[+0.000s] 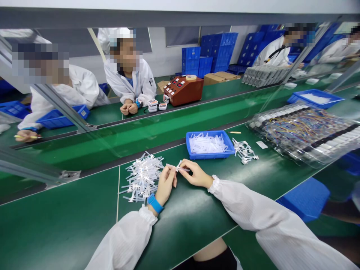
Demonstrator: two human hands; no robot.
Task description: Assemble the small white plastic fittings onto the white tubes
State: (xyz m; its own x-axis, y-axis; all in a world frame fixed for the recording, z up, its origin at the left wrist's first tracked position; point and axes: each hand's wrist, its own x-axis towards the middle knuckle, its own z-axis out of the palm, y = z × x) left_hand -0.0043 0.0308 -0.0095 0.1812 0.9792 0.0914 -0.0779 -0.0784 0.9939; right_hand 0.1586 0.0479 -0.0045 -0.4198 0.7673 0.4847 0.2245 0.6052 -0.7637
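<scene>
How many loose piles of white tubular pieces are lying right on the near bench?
2: a larger pile left of the left hand, and a smaller pile just right of the blue tray. None appears hidden.

two bare hands meet almost fingertip to fingertip in front of their owner. the left hand [165,183] angles forward above a wrist ringed by a blue band [155,203], its thumb and fingers together in a pinch. the right hand [198,175] points inward from the opposite side, thumb and forefinger pinched at the tips, a small gap between them farther back. the white-sleeved left arm [120,240] slants up from the bottom edge; the white-sleeved right arm [258,210] extends from the lower right, bent inward.
</scene>
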